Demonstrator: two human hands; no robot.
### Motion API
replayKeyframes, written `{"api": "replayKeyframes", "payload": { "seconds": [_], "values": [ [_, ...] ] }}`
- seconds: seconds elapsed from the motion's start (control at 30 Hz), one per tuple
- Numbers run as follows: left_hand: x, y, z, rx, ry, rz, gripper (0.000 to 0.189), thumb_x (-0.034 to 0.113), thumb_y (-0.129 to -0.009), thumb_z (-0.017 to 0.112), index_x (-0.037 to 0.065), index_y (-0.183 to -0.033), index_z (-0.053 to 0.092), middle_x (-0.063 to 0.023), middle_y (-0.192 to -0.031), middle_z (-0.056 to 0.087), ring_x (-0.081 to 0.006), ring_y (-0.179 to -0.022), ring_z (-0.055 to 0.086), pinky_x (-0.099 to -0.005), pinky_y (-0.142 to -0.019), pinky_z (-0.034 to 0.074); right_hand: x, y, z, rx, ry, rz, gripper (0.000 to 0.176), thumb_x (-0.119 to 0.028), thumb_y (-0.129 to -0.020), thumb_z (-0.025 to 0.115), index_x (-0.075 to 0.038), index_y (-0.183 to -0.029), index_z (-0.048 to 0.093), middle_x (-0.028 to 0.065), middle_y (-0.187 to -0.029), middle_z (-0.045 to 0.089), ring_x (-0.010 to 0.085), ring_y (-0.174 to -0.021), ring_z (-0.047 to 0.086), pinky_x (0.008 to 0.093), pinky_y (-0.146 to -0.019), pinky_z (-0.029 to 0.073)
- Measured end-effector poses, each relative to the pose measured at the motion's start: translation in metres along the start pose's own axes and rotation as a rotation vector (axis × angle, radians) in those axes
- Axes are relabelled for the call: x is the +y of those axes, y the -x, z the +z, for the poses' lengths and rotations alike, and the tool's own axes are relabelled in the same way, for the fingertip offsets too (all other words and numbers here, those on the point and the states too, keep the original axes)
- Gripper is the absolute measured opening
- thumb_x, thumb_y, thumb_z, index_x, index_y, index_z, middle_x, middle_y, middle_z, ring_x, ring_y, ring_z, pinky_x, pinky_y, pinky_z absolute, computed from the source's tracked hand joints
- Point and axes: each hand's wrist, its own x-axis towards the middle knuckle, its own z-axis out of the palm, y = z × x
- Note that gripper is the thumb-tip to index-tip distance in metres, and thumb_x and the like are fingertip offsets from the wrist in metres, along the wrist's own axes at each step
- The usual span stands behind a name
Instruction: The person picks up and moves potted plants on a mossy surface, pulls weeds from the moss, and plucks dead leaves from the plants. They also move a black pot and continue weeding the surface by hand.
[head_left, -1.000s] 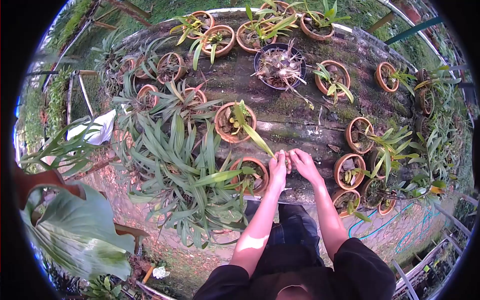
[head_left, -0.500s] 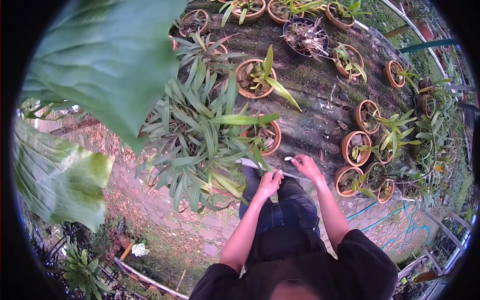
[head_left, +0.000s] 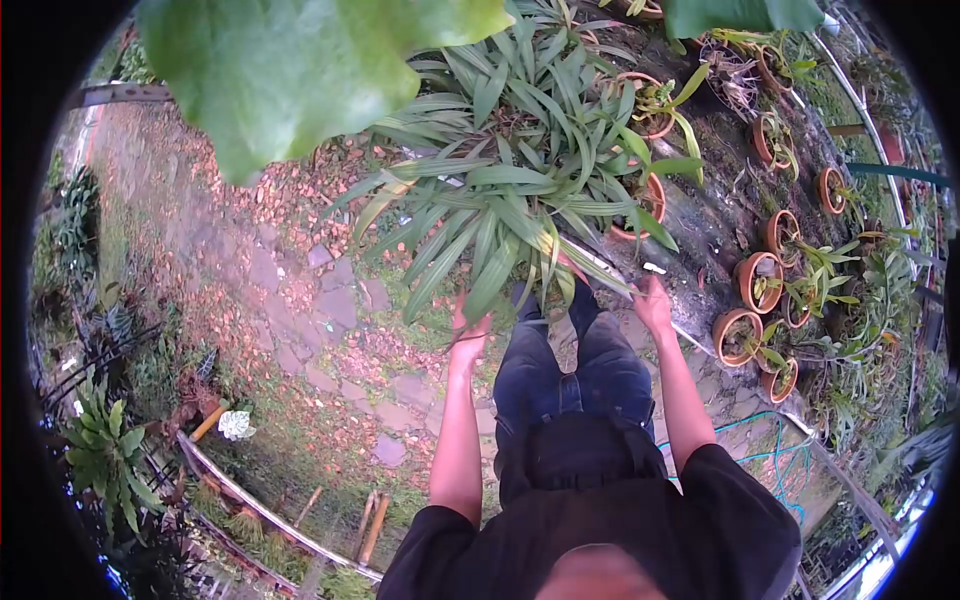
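Big broad leaf (head_left: 300, 70) is hanging across the top of the view, close to the camera. Below it a stone path (head_left: 310, 300) is running down the left side, scattered with brown fallen leaves. A mossy table (head_left: 700, 225) is stretching along the right, carrying rows of clay pots (head_left: 740, 335) with small green plants. The long-leaved plant (head_left: 500, 190) is sitting at the near end of the table, spilling its strap leaves over the edge and down toward the path. A person in dark trousers is standing right against that edge. A blue-green hose (head_left: 770, 450) is lying looped on the ground at the right, below the pots. Left hand (head_left: 468, 335) is reaching up under the drooping leaf tips, fingers among them and touching; cannot tell whether it is gripping any. Right hand (head_left: 655, 305) is lying loosely spread at the table's edge, holding nothing, just beside the outermost leaves. A small white scrap (head_left: 655, 268) is sitting on the table just above the right hand's fingertips, apart from them.
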Motion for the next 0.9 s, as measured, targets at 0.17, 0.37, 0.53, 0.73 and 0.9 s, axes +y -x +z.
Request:
{"api": "replayKeyframes", "payload": {
  "seconds": [0.17, 0.37, 0.53, 0.73, 0.9],
  "values": [
    [0.013, -0.015, -0.016, 0.217, 0.086, -0.018, 0.014, 0.012, -0.09, 0.068, 0.0, -0.097, 0.066, -0.0046, -0.083, 0.069, -0.0126, -0.074, 0.062, -0.0305, -0.069, 0.049, -0.012, 0.003, -0.015, -0.054, -0.026, 0.097, 0.034, -0.031, -0.089, 0.069, -0.001, -0.107, 0.066, 0.0203, -0.101, 0.072, 0.0344, -0.095, 0.07, 0.0427, -0.087, 0.053],
    [0.124, -0.041, -0.025, 0.344, -0.351, 0.341, 0.029, 0.02, -0.088, 0.075, 0.003, -0.07, 0.061, -0.004, -0.062, 0.058, -0.0125, -0.054, 0.049, -0.0296, -0.056, 0.041, -0.015, -0.023, -0.068, 0.233, -0.216, 0.099, 0.025, -0.024, -0.091, 0.067, 0.0, -0.097, 0.071, 0.0166, -0.086, 0.074, 0.0282, -0.081, 0.073, 0.0382, -0.076, 0.056],
    [0.248, -0.067, -0.036, 0.297, -0.323, 0.568, 0.011, 0.01, -0.092, 0.07, 0.001, -0.087, 0.067, -0.0017, -0.066, 0.058, -0.0097, -0.056, 0.047, -0.027, -0.055, 0.041, -0.043, -0.072, -0.135, 0.452, -0.372, 0.097, 0.02, -0.018, -0.094, 0.064, 0.0, -0.1, 0.068, 0.0134, -0.08, 0.072, 0.0219, -0.073, 0.07, 0.0356, -0.071, 0.054],
    [0.37, -0.107, -0.038, 0.185, -0.539, 0.449, 0.002, 0.003, -0.091, 0.067, 0.001, -0.09, 0.067, 0.0001, -0.062, 0.05, -0.0063, -0.055, 0.042, -0.024, -0.052, 0.036, -0.069, -0.147, -0.178, 0.461, -0.584, -0.009, 0.017, -0.014, -0.095, 0.064, 0.001, -0.103, 0.067, 0.0107, -0.081, 0.072, 0.0146, -0.072, 0.068, 0.0309, -0.069, 0.053],
    [0.419, -0.165, 0.024, 0.083, -0.574, 0.792, 0.009, 0.007, -0.091, 0.07, 0.0, -0.087, 0.066, -0.0032, -0.071, 0.058, -0.0097, -0.061, 0.049, -0.0272, -0.056, 0.037, -0.084, -0.199, -0.192, 0.362, -0.677, -0.1, 0.018, -0.012, -0.095, 0.064, 0.001, -0.106, 0.066, 0.0095, -0.083, 0.072, 0.0143, -0.074, 0.068, 0.0301, -0.069, 0.054]
  ]
}}
